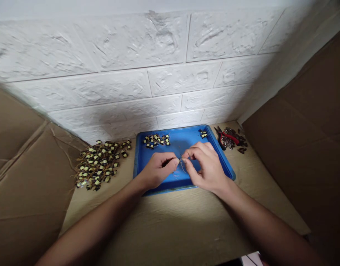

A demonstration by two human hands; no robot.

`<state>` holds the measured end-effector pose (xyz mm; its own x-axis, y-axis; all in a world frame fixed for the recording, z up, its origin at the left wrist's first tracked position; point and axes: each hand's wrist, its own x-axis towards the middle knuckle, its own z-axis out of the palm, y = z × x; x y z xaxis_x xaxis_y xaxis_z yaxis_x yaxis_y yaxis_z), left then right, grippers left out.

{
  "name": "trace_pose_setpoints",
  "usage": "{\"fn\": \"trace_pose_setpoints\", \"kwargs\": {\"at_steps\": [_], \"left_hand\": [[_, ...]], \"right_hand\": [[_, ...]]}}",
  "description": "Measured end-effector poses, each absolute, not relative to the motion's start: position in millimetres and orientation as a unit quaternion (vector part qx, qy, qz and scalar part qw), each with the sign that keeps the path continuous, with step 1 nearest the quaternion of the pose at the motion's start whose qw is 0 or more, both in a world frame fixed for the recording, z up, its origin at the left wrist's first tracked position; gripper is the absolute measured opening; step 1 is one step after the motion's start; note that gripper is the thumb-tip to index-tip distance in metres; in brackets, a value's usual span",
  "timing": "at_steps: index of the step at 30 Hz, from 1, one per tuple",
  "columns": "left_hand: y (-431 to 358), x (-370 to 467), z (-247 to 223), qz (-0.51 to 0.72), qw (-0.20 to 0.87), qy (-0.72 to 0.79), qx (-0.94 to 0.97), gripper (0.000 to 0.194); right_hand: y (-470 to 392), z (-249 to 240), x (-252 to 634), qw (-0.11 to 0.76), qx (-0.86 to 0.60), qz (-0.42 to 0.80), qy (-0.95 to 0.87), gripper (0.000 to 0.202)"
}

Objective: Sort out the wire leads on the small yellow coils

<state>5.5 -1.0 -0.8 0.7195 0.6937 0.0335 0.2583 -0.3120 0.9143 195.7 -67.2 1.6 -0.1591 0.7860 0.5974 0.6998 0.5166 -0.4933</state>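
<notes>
Over the blue tray (181, 181), my left hand (159, 169) and my right hand (204, 164) meet fingertip to fingertip. Both pinch a small part with thin wires (181, 164), whose body is mostly hidden by the fingers. Fine wire ends stick out below the fingertips. Several small black and pale-yellow components (155, 140) lie at the tray's back left, behind my left hand. A smaller group of the same components (203, 133) sits in the tray's back right corner.
A large pile of similar components (99, 162) with copper-coloured wires lies left of the tray. Red-handled pliers (229, 137) rest among small dark pieces (242, 150) on the right. Cardboard walls (305, 122) flank the wooden table (164, 225); a white brick-patterned wall (125, 88) stands behind.
</notes>
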Motion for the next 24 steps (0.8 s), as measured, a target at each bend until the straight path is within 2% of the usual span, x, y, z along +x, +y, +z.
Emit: {"fn": "trace_pose_setpoints", "kwargs": {"at_steps": [17,24], "left_hand": [[-2.0,7.6,-1.9,0.204,0.472,0.321,0.795,0.036],[-1.1,7.6,-0.2,0.243,0.476,0.314,0.785,0.036]], "right_hand": [[-69.4,5.8,193.6,0.372,-0.497,0.032,-0.783,0.008],[-69.6,8.4,189.8,0.437,-0.506,0.124,-0.733,0.007]]}}
